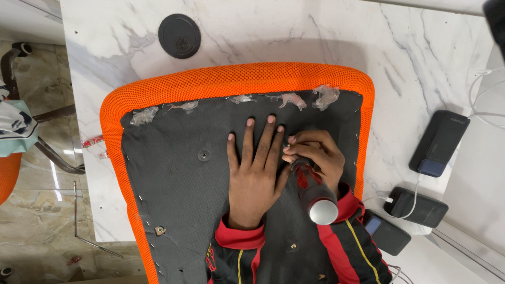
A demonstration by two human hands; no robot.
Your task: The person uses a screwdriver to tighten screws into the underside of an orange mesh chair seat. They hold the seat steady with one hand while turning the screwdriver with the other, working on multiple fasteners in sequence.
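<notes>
An upturned chair seat (173, 173) lies on a white marble table (294, 37). Its underside is dark grey fabric, stapled around the rim, with an orange mesh border (231, 79). My left hand (256, 168) rests flat on the grey fabric, fingers spread. Right beside it, my right hand (318, 155) grips a screwdriver (315, 197) with a red and black handle and a silver cap. The tip points down at the fabric and is hidden under my fingers. Both sleeves are black and red.
A round black grommet (179, 36) sits in the table top behind the seat. To the right lie three dark power banks (440, 142) (416, 206) (386, 231) with white cables. Bits of clear plastic (326, 96) cling to the seat's far rim. Another chair (16, 126) stands left.
</notes>
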